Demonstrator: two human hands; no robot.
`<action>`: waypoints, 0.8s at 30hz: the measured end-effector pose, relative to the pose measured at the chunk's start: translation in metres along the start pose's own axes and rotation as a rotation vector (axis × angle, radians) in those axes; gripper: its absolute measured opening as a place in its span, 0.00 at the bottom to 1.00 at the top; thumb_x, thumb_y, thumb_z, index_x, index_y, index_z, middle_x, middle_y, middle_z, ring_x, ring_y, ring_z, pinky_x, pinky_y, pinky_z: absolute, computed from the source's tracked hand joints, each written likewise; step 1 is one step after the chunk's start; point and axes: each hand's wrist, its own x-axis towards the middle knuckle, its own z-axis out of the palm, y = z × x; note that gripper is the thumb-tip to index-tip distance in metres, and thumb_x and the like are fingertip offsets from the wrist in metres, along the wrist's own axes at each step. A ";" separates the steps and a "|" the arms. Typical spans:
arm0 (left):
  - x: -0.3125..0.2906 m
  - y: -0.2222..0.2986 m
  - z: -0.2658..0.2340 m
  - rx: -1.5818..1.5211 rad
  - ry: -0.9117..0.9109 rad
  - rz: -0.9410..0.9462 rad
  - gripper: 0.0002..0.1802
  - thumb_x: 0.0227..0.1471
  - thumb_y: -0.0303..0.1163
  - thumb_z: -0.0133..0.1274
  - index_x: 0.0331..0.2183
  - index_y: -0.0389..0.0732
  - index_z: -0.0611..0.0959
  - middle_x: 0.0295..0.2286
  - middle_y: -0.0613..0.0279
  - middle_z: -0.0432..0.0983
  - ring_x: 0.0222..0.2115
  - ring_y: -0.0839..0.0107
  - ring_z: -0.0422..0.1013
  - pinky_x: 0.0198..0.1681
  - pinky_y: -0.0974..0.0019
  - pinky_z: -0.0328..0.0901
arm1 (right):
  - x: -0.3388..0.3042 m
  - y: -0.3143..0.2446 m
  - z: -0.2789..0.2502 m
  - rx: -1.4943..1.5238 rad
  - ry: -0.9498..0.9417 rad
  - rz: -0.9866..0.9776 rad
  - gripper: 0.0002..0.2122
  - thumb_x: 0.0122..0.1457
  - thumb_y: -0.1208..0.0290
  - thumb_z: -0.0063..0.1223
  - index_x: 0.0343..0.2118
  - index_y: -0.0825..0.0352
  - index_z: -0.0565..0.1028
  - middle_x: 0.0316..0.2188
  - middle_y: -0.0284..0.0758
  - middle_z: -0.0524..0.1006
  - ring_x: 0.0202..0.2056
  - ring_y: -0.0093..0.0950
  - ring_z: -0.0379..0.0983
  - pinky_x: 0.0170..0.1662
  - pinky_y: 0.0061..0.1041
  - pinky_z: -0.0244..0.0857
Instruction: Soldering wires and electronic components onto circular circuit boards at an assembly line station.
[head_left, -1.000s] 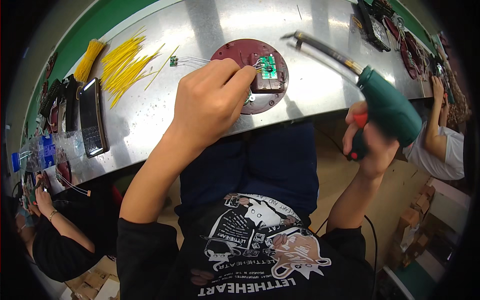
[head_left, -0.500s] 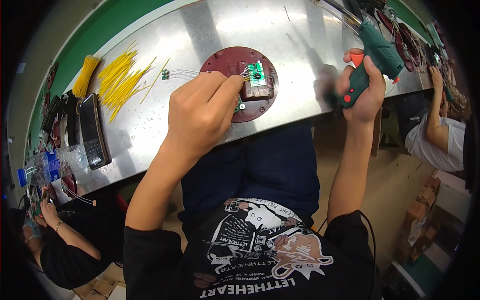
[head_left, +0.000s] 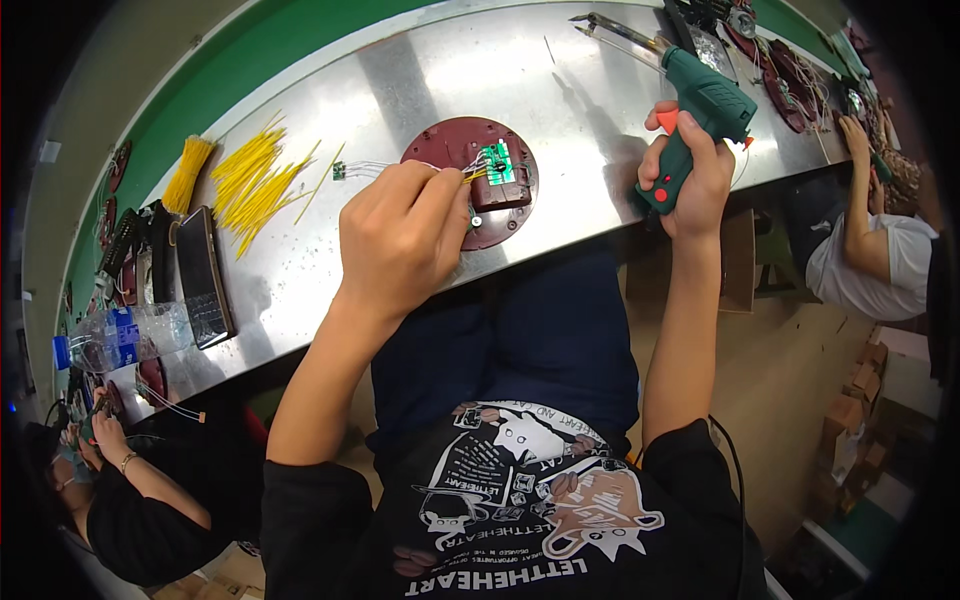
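Note:
My left hand (head_left: 400, 235) is closed in a pinch on thin wires (head_left: 468, 172) beside a green circuit board (head_left: 497, 160). The board sits on a dark box in a round maroon plastic housing (head_left: 435, 140) lying on the metal table. White wires run left from there to a small green circuit board (head_left: 340, 171). Wrapped round the handle of a dark green soldering gun (head_left: 705, 95), my right hand (head_left: 695, 185) has fingers by its orange trigger. The gun's metal tip points up and left, apart from the housing. My left fingers hide the wire ends.
Loose yellow wires (head_left: 250, 180) and a tied yellow bundle (head_left: 188, 175) lie left on the metal table (head_left: 330, 110). Nearer are a phone (head_left: 205, 280) and a plastic bottle (head_left: 130, 335). Co-workers sit at both sides; more housings (head_left: 785, 95) lie far right.
The whole view has shifted and turned a little. My right hand has brought the soldering gun slightly to the left. The left hand keeps its pinch by the circuit board.

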 end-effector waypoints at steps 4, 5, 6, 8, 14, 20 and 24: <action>-0.002 0.002 -0.016 -0.036 -0.015 -0.176 0.03 0.47 0.24 0.61 0.28 0.37 0.83 0.21 0.60 0.72 0.21 0.63 0.71 0.23 0.63 0.66 | -0.001 0.002 0.000 -0.001 0.010 0.009 0.14 0.64 0.65 0.48 0.40 0.75 0.73 0.31 0.39 0.75 0.15 0.21 0.67 0.17 0.22 0.60; -0.003 -0.001 -0.022 0.009 -0.016 -0.210 0.03 0.47 0.25 0.61 0.28 0.37 0.83 0.21 0.60 0.72 0.21 0.64 0.71 0.23 0.63 0.66 | -0.001 0.001 -0.001 -0.009 0.017 0.014 0.14 0.64 0.65 0.49 0.40 0.75 0.73 0.31 0.39 0.75 0.15 0.21 0.67 0.17 0.22 0.60; -0.003 -0.005 -0.029 0.054 -0.018 -0.245 0.03 0.48 0.25 0.61 0.28 0.38 0.83 0.20 0.60 0.72 0.21 0.64 0.71 0.24 0.63 0.66 | -0.001 0.000 -0.001 -0.003 0.022 0.005 0.14 0.64 0.65 0.49 0.40 0.75 0.73 0.31 0.39 0.75 0.15 0.21 0.67 0.17 0.22 0.60; -0.005 -0.019 -0.047 0.126 -0.017 -0.278 0.03 0.48 0.25 0.61 0.28 0.38 0.83 0.20 0.60 0.72 0.21 0.64 0.71 0.24 0.63 0.66 | 0.001 0.000 0.003 -0.004 0.020 0.009 0.14 0.64 0.65 0.49 0.39 0.74 0.73 0.30 0.38 0.75 0.15 0.21 0.67 0.17 0.22 0.60; -0.010 -0.062 -0.082 0.258 -0.064 -0.380 0.09 0.49 0.30 0.62 0.32 0.37 0.83 0.29 0.54 0.76 0.32 0.58 0.74 0.37 0.59 0.68 | 0.003 0.002 -0.002 -0.008 0.016 0.022 0.14 0.63 0.64 0.49 0.40 0.74 0.73 0.30 0.37 0.75 0.15 0.21 0.66 0.17 0.22 0.60; -0.016 -0.025 -0.081 0.461 -0.112 -0.153 0.14 0.47 0.33 0.63 0.35 0.36 0.82 0.37 0.52 0.76 0.42 0.51 0.71 0.47 0.50 0.64 | 0.002 0.003 0.000 -0.012 0.019 0.006 0.15 0.63 0.64 0.50 0.41 0.74 0.73 0.30 0.36 0.74 0.15 0.20 0.66 0.18 0.21 0.60; -0.025 0.011 -0.073 0.125 -0.308 -0.251 0.10 0.45 0.30 0.61 0.32 0.36 0.81 0.34 0.55 0.75 0.37 0.52 0.70 0.43 0.52 0.64 | 0.001 0.004 0.001 -0.001 0.013 0.007 0.15 0.63 0.64 0.50 0.41 0.74 0.72 0.30 0.36 0.74 0.16 0.20 0.66 0.18 0.20 0.60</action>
